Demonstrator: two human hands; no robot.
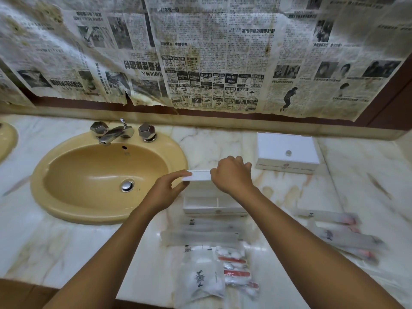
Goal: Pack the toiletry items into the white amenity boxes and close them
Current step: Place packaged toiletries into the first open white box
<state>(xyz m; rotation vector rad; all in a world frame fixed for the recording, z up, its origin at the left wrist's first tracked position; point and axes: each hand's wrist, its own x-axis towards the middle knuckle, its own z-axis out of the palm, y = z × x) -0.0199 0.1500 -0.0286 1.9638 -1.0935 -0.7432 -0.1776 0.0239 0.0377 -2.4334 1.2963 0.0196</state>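
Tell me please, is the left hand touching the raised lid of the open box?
Touching. The head view shows the left hand's fingertips pinching the left end of the lid, with no gap visible between them.

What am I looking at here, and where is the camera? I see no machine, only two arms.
There is no machine. A person wears a wide-angle camera on the head, looking forward and down, so the two arms are their own. This is the only view.

They stand at a marble counter with a yellow sink and a chrome tap. Old newspaper covers the wall behind.

Both hands hold the raised lid of a white box that stands open in front of them: the left hand pinches its left end, the right hand curls over its right end. The compartments that show look empty. A second white box sits closed further back on the right.

Nearer the person lie clear toiletry packets, unpacked, with more packets blurred on the right.
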